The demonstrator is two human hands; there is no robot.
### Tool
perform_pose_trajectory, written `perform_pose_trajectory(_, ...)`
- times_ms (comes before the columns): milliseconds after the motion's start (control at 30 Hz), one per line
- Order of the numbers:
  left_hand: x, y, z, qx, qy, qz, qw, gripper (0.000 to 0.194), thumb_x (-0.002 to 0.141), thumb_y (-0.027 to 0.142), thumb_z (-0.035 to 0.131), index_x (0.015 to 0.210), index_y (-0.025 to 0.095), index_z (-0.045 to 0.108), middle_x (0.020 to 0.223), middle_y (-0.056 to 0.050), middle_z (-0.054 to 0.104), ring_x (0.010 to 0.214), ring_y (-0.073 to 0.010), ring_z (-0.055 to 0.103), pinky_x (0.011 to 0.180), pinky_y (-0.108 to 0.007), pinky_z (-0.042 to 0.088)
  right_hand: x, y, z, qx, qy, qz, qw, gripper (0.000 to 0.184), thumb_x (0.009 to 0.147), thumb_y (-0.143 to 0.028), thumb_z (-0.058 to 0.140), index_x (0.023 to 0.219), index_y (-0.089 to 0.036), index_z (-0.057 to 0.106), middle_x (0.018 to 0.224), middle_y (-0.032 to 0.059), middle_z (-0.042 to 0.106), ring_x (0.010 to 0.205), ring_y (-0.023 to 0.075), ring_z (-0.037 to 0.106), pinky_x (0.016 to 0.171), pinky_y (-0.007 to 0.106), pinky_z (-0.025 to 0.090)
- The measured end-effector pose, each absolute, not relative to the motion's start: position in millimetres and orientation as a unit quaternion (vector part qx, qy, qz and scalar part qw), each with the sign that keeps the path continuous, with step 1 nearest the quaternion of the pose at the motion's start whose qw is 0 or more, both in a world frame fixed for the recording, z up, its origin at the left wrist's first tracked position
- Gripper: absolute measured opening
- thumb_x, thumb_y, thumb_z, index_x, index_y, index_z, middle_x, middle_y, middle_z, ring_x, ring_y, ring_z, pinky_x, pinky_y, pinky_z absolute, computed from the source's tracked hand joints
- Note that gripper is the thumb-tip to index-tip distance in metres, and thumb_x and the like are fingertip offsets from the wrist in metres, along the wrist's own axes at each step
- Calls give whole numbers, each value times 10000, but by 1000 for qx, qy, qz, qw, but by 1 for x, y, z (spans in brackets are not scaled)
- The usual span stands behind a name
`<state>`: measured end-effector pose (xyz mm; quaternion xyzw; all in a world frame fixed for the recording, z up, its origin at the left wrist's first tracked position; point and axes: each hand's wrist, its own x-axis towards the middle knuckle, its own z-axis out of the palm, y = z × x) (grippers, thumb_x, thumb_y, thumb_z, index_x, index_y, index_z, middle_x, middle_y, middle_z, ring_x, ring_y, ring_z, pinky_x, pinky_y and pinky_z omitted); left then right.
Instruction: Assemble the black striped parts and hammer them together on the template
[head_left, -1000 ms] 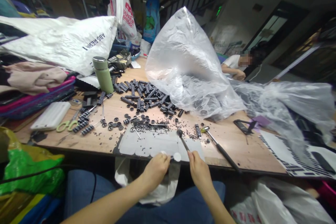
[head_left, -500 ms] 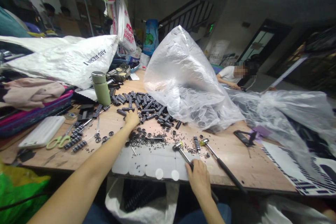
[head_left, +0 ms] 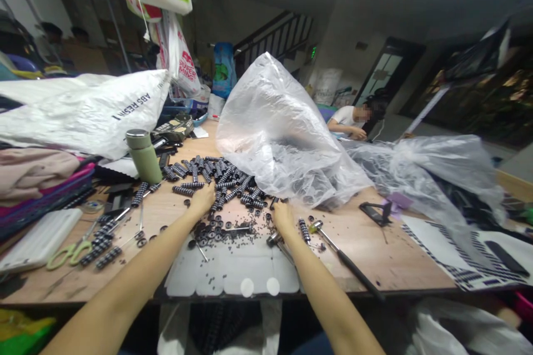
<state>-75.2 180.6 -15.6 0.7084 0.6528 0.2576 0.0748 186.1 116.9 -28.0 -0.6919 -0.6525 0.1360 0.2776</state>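
Observation:
Both my arms reach out over the wooden table (head_left: 387,266). My left hand (head_left: 204,199) rests at the near edge of a pile of black-and-white ribbed cylinders (head_left: 220,175), fingers bent down among them. My right hand (head_left: 283,215) sits at the pile's right end, fingertips hidden from view. A small hammer (head_left: 272,241) lies on the table beside my right wrist, not held. Small black rings and beads (head_left: 214,230) are scattered between my hands. Near the table edge is a white mat (head_left: 220,274) with two white discs (head_left: 247,287).
A second hammer (head_left: 318,227) lies right of my right arm. A big clear plastic bag (head_left: 283,133) stands behind the pile. A green flask (head_left: 144,155), scissors (head_left: 69,252), a white box (head_left: 37,238) and a white sack (head_left: 83,111) are on the left. Another person (head_left: 353,121) sits beyond.
My right hand has let go of the hammer handle and moved forward to the pile. My left hand went from the white discs to the pile and stays there. The view tilted up.

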Motion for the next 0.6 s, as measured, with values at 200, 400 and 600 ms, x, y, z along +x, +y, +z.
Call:
perform_pose_trajectory(200, -56, 123, -4, 687, 606, 364, 169, 413, 801, 183, 329, 1206, 111, 356, 825, -52, 599, 698, -142, 593, 634, -267, 476, 180, 77, 0, -611, -654, 271, 356, 177, 822, -272, 428, 888, -148, 536, 835, 59, 615, 762, 135, 560, 695, 240, 416)
perform_pose_trajectory(400, -28, 43, 13, 598, 450, 347, 566, 381, 692, 407, 585, 945, 125, 544, 455, 81, 428, 333, -47, 344, 345, -164, 259, 165, 26, 22, -412, -496, 665, 377, 270, 743, -400, 540, 865, -160, 522, 694, -6, 548, 548, 65, 502, 575, 203, 418)
perform_pose_trajectory(600, -23, 20, 12, 496, 477, 386, 614, 304, 627, 386, 652, 723, 155, 479, 432, 97, 389, 327, -30, 300, 318, -151, 210, 138, 3, 18, -528, -630, 375, 427, 861, 474, -500, 737, 1208, -207, 395, 1248, 112, 428, 1099, 237, 450, 886, 386, 394)
